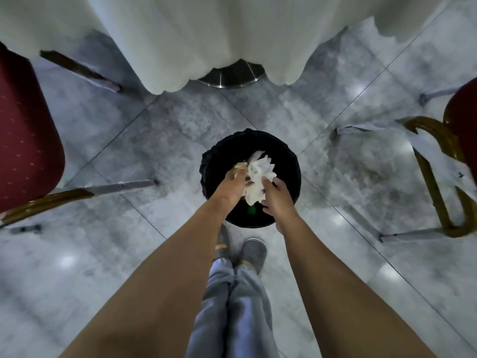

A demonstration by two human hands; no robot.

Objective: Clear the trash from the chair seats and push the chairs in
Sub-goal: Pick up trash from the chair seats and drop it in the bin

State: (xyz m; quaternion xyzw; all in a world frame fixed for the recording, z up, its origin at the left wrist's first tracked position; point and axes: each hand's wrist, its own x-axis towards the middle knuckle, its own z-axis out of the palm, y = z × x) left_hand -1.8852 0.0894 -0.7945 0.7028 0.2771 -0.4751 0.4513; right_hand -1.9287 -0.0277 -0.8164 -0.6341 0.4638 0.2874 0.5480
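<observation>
A round black trash bin [289, 161] lined with a dark bag stands on the floor in front of my feet. Both hands hover over its mouth holding a wad of crumpled white paper [259, 174]. My left hand [231, 187] grips the wad from the left, with a small yellowish scrap [240, 165] at its fingertips. My right hand [277, 197] holds the wad from the right. A red padded chair [25, 140] with a gold frame stands at the left edge. Another red chair [464, 120] shows at the right edge.
A table draped in a white cloth [206, 34] hangs just beyond the bin, with its metal base [232, 76] showing under the hem. Chair legs [121, 187] reach in across the grey marble floor from both sides. Something small and green [251, 210] lies inside the bin.
</observation>
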